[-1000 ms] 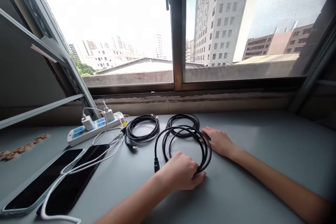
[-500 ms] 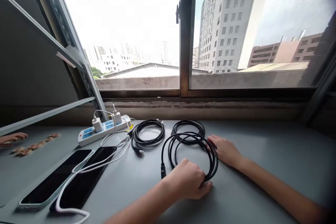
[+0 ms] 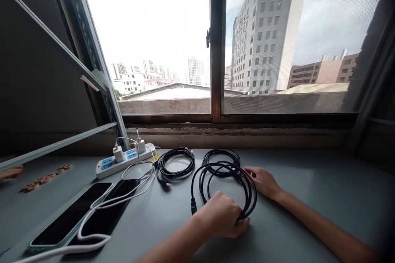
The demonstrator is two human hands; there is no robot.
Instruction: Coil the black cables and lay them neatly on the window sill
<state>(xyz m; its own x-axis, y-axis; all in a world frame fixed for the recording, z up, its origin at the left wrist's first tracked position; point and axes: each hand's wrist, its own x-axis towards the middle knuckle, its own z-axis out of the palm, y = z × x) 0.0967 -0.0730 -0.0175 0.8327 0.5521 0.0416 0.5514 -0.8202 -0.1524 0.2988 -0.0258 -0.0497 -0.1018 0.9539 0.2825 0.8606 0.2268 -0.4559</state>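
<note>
Low over the desk, my left hand [image 3: 222, 214] is closed around the near side of a coiled black cable [image 3: 252, 197]. The loops stand tilted up from the fist, and a flat black plug [image 3: 193, 205] hangs at their left end. On the far right side of the same loops is my right hand [image 3: 264, 181], its fingers curled in at the cable. Its fingertips are partly hidden by the strands. Just behind the held loops lies a second black cable coil [image 3: 236, 154]. To the left rests a third black cable coil [image 3: 191, 160], its plugs showing.
A white power strip [image 3: 106, 170] with two white chargers stands at the back left. White charging cables [image 3: 119, 202] run over two dark phones [image 3: 70, 218] [image 3: 101, 220]. Small brown pieces [image 3: 43, 180] and another person's hand [image 3: 10, 172] are at far left. A window ledge [image 3: 173, 139] borders the desk.
My view has tilted slightly upward, so the desk sits lower in the picture. Both hands keep nearly the same places at the cable loops. The other person's hand has shifted toward the left edge.
</note>
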